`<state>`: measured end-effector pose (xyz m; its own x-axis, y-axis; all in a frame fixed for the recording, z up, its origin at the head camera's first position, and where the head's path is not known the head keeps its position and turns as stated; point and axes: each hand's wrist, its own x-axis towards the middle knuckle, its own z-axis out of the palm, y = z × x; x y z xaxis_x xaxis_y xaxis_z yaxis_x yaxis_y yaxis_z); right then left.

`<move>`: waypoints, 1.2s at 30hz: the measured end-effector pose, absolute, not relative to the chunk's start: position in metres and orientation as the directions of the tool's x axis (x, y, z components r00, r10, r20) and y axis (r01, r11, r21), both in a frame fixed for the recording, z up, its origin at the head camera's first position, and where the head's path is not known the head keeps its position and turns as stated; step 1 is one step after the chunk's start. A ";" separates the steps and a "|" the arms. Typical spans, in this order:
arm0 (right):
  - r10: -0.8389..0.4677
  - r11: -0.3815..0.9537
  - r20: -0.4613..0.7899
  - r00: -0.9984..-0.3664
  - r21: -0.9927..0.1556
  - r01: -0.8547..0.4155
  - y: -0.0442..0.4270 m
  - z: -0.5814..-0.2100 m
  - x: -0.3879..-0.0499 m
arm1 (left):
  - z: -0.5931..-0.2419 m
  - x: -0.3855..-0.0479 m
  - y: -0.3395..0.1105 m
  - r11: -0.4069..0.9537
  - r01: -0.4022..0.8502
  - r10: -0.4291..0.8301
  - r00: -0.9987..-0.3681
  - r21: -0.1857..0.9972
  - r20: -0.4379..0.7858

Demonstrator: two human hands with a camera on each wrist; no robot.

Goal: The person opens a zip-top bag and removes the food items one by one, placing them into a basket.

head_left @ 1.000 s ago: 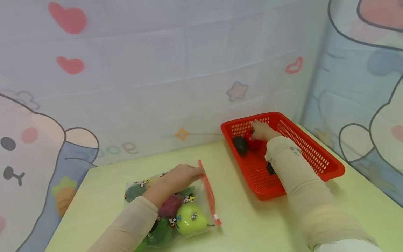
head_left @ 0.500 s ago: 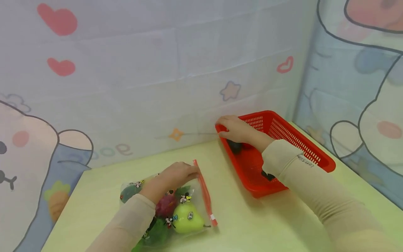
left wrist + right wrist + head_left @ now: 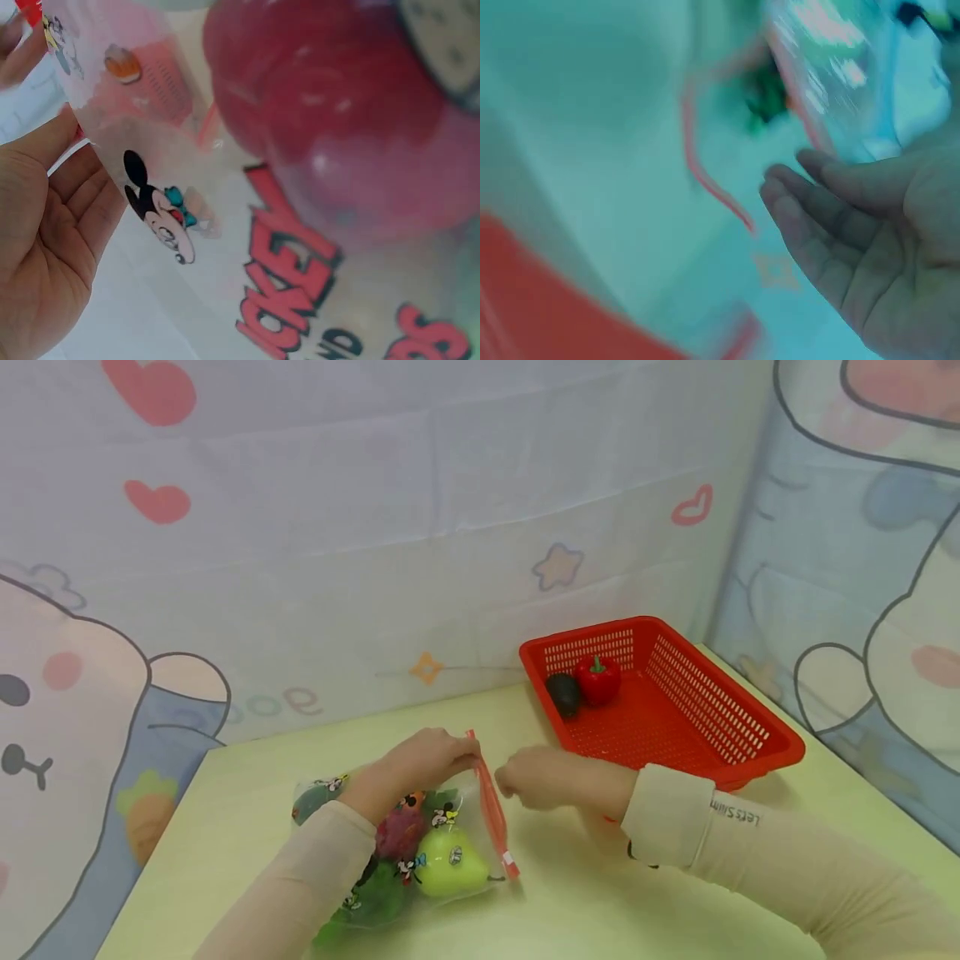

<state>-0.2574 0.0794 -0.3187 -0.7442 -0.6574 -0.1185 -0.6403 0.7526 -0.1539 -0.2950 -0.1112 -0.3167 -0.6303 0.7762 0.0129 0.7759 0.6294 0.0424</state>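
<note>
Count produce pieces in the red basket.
2. A red bell pepper near the far wall, and a dark oval piece beside it, along the left wall. The right sleeve covers part of the basket's near side, so something may be hidden there.

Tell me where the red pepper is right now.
In the head view, the red pepper sits inside the red basket, toward its far left corner, just right of the dark avocado.
</note>
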 end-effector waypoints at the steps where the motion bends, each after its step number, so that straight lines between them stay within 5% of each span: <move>1: -0.673 0.738 -0.114 -0.731 -0.182 -0.650 0.077 -0.328 -0.255 | -0.316 -0.295 -0.111 0.628 0.777 0.777 -0.629 0.042 0.020; 4: -0.693 0.652 -0.041 -0.720 -0.461 -0.602 0.071 -0.363 -0.256 | -0.314 -0.294 -0.111 0.616 0.787 0.786 -0.617 0.036 0.044; 7: -0.677 0.419 0.011 -0.736 -0.817 -0.397 0.068 -0.395 -0.264 | -0.315 -0.294 -0.111 0.611 0.791 0.789 -0.612 0.035 0.061; 10: -0.643 0.192 0.011 -0.766 -0.966 -0.176 0.063 -0.418 -0.272 | -0.315 -0.295 -0.111 0.604 0.796 0.793 -0.605 0.043 0.075; 14: -0.688 0.131 -0.038 -0.725 -0.989 -0.073 0.055 -0.429 -0.279 | -0.317 -0.295 -0.110 0.591 0.805 0.800 -0.594 0.057 0.091; 27: -0.888 0.349 -0.253 -0.384 -0.915 -0.203 0.037 -0.412 -0.283 | -0.317 -0.289 -0.107 0.568 0.820 0.817 -0.572 0.072 0.074; 30: -0.887 0.358 -0.258 -0.384 -0.908 -0.216 0.035 -0.410 -0.281 | -0.317 -0.288 -0.106 0.577 0.812 0.809 -0.583 0.086 0.075; 36: -0.797 0.404 -0.268 -0.541 -0.903 -0.149 0.036 -0.410 -0.277 | -0.319 -0.286 -0.111 0.604 0.792 0.786 -0.610 0.084 0.101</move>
<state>-0.2772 0.0364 -0.4105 -0.5408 -0.7974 -0.2679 -0.1487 0.4041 -0.9025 -0.2864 -0.1111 -0.3193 -0.6100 0.7860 0.1006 0.7923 0.6042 0.0842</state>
